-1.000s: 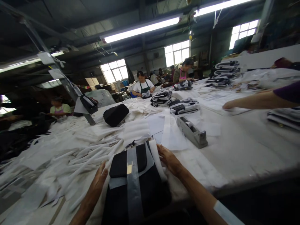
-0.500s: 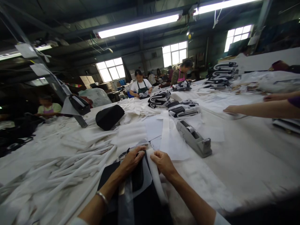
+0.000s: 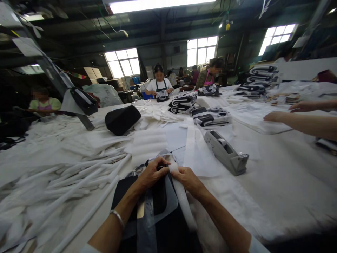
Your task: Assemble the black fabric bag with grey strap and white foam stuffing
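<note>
Hands, left hand and right hand, pinch one black bag beside one tape dispenser

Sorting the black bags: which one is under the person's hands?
The flat black bag at the near table edge, under both hands; the bulging black bag lies untouched farther back.

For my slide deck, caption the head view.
Both hands grip a black fabric bag near a grey tape dispenser.

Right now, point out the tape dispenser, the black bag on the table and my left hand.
Tape dispenser [image 3: 225, 153]: head view, on the middle of its grey body.
Black bag [image 3: 122, 119]: head view, on its dark top side.
Left hand [image 3: 152, 174]: head view, on the back of the hand.
</note>
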{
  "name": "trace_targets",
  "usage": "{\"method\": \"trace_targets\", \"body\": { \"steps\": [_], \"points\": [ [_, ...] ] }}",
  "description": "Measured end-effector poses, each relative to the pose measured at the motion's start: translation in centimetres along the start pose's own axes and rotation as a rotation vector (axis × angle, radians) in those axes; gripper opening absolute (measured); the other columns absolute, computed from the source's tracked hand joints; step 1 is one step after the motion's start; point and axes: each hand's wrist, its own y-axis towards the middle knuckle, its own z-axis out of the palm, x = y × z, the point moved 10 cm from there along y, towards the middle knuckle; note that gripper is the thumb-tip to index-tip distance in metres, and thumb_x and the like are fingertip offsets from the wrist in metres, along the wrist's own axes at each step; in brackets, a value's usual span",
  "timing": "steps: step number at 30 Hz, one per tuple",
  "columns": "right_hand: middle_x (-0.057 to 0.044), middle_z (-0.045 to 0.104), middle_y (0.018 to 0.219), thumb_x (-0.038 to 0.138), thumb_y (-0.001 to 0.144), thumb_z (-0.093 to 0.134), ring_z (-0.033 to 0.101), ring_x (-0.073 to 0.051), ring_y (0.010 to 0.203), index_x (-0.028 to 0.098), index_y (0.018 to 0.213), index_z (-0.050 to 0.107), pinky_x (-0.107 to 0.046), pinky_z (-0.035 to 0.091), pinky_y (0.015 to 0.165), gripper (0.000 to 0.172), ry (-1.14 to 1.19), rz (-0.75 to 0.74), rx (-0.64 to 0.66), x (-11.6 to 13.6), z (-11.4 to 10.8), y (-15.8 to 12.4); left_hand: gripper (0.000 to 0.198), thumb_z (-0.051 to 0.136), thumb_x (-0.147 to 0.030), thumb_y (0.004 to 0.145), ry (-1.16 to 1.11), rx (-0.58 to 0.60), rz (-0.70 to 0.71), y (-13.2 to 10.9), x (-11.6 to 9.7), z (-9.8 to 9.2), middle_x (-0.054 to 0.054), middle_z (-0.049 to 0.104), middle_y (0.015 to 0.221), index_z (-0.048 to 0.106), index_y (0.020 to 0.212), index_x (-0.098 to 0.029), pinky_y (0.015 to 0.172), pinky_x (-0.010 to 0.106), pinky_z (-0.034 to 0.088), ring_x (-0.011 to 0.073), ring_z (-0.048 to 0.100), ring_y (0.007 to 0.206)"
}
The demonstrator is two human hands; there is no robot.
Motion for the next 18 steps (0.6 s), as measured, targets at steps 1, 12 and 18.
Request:
{"method": "trace_targets", "body": {
  "steps": [1, 12, 18],
  "points": [
    [0.003, 0.053, 0.053, 0.051, 0.076, 0.065, 0.045, -0.01, 0.046, 0.017, 0.067, 0.058, -0.021, 0.032, 0.043, 0.036, -0.001, 0.001, 0.007, 0.0, 0.0, -0.1, 0.029, 0.057, -0.043, 0.084, 0.011, 0.01, 0.005, 0.0, 0.0, 0.2, 0.004, 0.065, 0.094, 0.061, 0.099, -0.019, 0.085, 0.033, 0.045, 0.021, 0.059, 0.09],
    [0.005, 0.039, 0.052, 0.037, 0.078, 0.06, 0.03, -0.007, 0.05, 0.018, 0.054, 0.043, -0.022, 0.019, 0.045, 0.034, -0.234, -0.152, 0.079, 3.9, 1.4, -0.7, 0.025, 0.058, -0.038, 0.085, -0.274, -0.094, -0.005, -0.5, 0.7, 0.2, 0.005, 0.067, 0.092, 0.041, 0.075, -0.022, 0.079, 0.033, 0.047, 0.0201, 0.061, 0.086],
    [0.006, 0.036, 0.052, 0.042, 0.077, 0.058, 0.027, -0.007, 0.052, 0.019, 0.055, 0.037, -0.022, 0.02, 0.046, 0.038, -0.126, -0.128, 0.123, 2.5, 3.0, 0.1, 0.019, 0.054, -0.031, 0.088, -0.176, -0.147, 0.039, -0.3, 0.7, 0.4, 0.005, 0.067, 0.093, 0.041, 0.077, -0.022, 0.085, 0.035, 0.045, 0.0207, 0.063, 0.092]
  ]
}}
